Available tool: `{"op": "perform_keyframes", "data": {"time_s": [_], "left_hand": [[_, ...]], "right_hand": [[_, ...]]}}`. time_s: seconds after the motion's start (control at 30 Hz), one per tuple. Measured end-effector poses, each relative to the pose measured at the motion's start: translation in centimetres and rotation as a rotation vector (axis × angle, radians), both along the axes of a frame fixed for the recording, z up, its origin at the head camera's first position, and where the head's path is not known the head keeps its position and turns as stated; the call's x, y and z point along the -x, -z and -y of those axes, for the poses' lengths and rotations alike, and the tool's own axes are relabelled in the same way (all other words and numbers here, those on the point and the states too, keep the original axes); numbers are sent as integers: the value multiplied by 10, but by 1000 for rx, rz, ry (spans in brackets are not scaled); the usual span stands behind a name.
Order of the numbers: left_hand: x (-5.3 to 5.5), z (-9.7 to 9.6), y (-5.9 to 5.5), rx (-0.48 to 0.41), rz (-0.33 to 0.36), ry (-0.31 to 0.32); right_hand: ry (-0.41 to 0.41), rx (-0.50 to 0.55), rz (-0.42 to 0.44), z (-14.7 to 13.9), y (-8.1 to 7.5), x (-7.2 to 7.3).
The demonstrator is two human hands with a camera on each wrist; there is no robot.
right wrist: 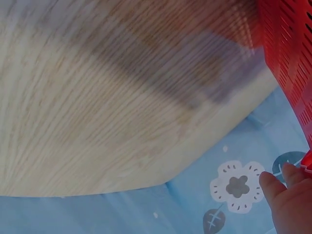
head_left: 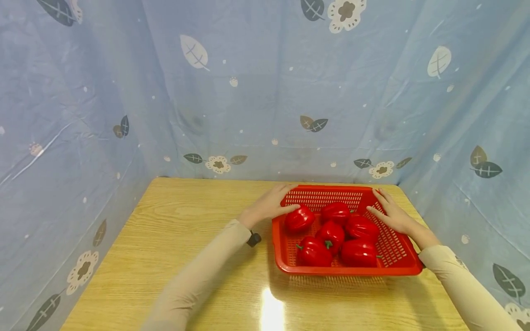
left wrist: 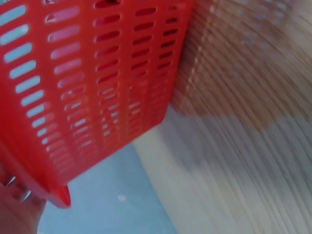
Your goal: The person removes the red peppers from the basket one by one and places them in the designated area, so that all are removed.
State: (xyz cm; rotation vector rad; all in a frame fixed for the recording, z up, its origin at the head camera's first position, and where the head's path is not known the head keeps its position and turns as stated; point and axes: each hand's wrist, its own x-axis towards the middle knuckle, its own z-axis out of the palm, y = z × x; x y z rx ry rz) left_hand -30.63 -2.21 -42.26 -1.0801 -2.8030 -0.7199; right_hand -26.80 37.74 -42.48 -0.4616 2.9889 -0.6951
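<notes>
The red basket [head_left: 327, 195] sits at the right-hand part of the bench [head_left: 198, 207], long side toward the person, with six red peppers [head_left: 359, 253] inside. The left grip [head_left: 269, 203] straddles the rim [head_left: 331, 271] near the far left corner, thumb reaching inside over the nearest pepper and fingers on the outer side; the right grip [head_left: 393, 216] does the same at the far right corner. Each is spread only as far as the rim needs, holding the basket and nothing else; how firmly they squeeze, I cannot tell. Whether the base rests on the bench or hangs just above it is also unclear. The basket looks like thin moulded plastic, so it should be light by itself, with slotted walls that probably bow a little and a thicker rim that takes load better. That makes the rim of the two short ends the sound place to hold, thumbs in and fingers hooked beneath the lip; hands nearer the middle of those ends would likely balance it better than the far corners. The peppers are glossy and rounded, hard-looking rather than soft, so they may well be slick and ready to roll. They crowd the left and middle, leaving the right end bare, so the left side is probably heavier, and tilting could send them sliding that way.
</notes>
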Motion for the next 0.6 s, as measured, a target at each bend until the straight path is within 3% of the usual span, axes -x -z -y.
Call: {"op": "perform_keyframes", "data": {"time_s": [0.6], "left_hand": [[0,-25,4,107,42,32]], "right_hand": [[5,133,-69,-6,12,7]]}}
